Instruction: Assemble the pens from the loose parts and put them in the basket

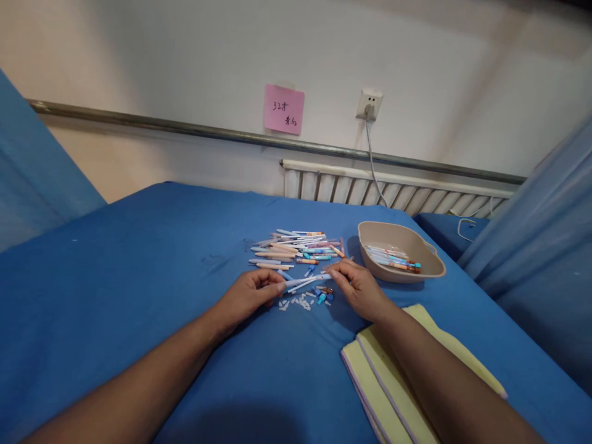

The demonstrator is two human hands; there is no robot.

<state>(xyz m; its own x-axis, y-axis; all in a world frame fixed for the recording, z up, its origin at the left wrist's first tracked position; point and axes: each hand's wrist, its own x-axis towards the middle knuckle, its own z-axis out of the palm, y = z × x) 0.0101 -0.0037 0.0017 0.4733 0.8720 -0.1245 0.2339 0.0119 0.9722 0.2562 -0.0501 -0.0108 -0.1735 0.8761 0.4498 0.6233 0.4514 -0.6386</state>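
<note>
My left hand (250,293) pinches a pale pen barrel (293,283) between thumb and fingers. Opposite it, my right hand (356,287) grips a light-coloured, printed pen barrel piece (324,277). The inner ends of the two parts come close together; whether they are joined is too small to tell. A thin white pen refill (303,285) lies slantwise at the same spot. Just beyond my hands is a pile of pen parts (277,250) in pale blue, peach and white. Small white pieces (303,303) and blue, teal and brown caps (321,299) lie scattered below the held parts.
A tan plastic basin (432,265) with several pens (393,259) stands at the right. Under my right forearm lies a folded yellow cloth (377,376). Blue sheeting (139,265) covers the table. Behind it are a radiator (351,188), a metal rail and a plugged-in cable.
</note>
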